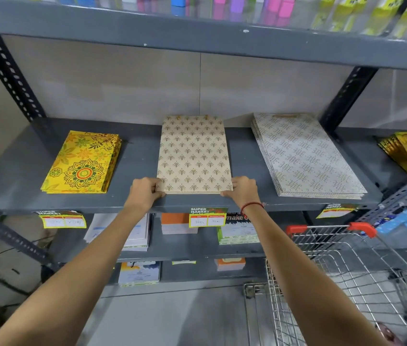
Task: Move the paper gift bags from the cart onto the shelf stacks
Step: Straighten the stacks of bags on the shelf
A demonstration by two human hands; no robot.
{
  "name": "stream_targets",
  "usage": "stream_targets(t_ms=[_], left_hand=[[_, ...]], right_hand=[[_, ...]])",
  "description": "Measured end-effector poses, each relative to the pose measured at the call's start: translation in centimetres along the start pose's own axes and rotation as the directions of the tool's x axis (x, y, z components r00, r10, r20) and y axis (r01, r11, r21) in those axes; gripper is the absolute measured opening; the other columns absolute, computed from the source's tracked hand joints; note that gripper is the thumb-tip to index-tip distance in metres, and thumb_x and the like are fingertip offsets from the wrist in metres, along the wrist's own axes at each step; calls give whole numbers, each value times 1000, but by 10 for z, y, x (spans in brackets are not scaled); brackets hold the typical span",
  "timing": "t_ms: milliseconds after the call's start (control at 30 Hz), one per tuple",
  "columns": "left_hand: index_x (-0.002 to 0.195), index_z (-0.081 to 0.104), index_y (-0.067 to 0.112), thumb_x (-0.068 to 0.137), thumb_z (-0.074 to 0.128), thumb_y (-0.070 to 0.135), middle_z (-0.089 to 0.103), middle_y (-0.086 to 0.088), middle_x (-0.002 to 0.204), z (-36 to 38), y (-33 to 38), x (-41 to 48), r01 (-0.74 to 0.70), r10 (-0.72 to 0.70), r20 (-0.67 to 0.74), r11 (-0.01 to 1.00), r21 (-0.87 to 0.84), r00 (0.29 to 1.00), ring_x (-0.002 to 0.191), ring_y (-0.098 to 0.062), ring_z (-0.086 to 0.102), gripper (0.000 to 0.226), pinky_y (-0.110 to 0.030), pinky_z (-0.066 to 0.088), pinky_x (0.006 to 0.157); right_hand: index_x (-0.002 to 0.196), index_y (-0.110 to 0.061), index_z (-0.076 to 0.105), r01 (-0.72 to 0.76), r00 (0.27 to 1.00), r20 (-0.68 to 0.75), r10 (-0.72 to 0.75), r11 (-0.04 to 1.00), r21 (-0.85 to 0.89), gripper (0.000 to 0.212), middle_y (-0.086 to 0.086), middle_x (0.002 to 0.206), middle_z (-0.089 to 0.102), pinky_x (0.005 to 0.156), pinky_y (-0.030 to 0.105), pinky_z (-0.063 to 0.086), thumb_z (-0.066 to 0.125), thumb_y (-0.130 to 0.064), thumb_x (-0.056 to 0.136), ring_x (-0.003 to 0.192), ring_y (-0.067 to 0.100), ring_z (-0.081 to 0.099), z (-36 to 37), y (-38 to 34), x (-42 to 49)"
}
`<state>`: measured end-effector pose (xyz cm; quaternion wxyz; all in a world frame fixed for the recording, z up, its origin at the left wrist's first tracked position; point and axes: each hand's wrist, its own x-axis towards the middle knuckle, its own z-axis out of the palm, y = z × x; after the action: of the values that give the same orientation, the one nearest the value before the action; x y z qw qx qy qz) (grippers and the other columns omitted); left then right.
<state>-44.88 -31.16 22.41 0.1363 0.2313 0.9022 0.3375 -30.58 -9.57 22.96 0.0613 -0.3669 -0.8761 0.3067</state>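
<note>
Single view: head cam, wide-angle, worn by person standing square to grey shelf (pixel 137 158)
- Faces forward, pitched down; middle board seen from above, upper shelf (pixel 147 28) across top edge with its top face in sight
- Close range: forearms enter from bottom corners; left hand (pixel 145 189) and right hand (pixel 243 189) grip near corners of beige bag stack (pixel 193 153) at frame centre
- Lower shelves below centre, floor along bottom
- Cart (pixel 362 229) cropped at lower right
- Lens distortion: uprights (pixel 10 76) lean outward, board edges bow
</note>
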Motion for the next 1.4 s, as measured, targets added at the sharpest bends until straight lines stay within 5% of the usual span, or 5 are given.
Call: stream_targets(t_ms=[167, 300, 533, 767, 1400], left_hand=[[131, 54, 13, 78, 74, 23, 48, -15, 142, -10, 1, -9, -102, 109, -55, 988, 115, 993, 133, -32, 41, 58, -43, 38, 107], [139, 42, 15, 75, 76, 29, 31, -10, 153, -37, -20, -11, -111, 133, -97, 972, 205, 986, 141, -29, 25, 74, -44, 29, 115], [137, 42, 2, 78, 73, 22, 39, -25, 144, -105, -104, -13, 39, 5, -279, 987, 153, 960, 134, -40, 33, 70, -43, 27, 113], [125, 45, -1, 72, 78, 25, 61, -27, 115, -147, -166, -14, 154, -120, -263, 981, 116, 957, 112, -46, 53, 68, -47, 43, 91], [107, 69, 16, 84, 64, 10, 76, -12, 101, -157, -187, -9, -56, 95, -263, 987, 154, 960, 100, -34, 67, 24, -36, 50, 75]], right_hand=[[127, -11, 48, 85, 971, -235, -44, 982, 168, 71, 11, 124, 59, 98, 44, 46, 77, -39, 68, 120, 30, 47, 14, -12, -21], [131, -6, 45, 201, 949, -288, -126, 948, 248, 62, 16, 129, 53, 105, 39, 37, 70, -30, 79, 123, 29, 43, 31, -51, -34], [126, -6, 52, 334, 942, -57, -330, 916, 224, 50, 15, 123, 58, 104, 39, 40, 67, -26, 82, 116, 28, 52, 97, -141, -35], [140, -1, 29, 278, 913, 249, -322, 940, 196, 85, 22, 139, 45, 108, 44, 37, 76, -28, 73, 127, 35, 44, 163, -201, -34], [92, -3, 64, 296, 948, 75, -309, 943, 151, 29, 18, 96, 72, 82, 43, 56, 77, -18, 71, 88, 34, 67, 210, -228, -24]])
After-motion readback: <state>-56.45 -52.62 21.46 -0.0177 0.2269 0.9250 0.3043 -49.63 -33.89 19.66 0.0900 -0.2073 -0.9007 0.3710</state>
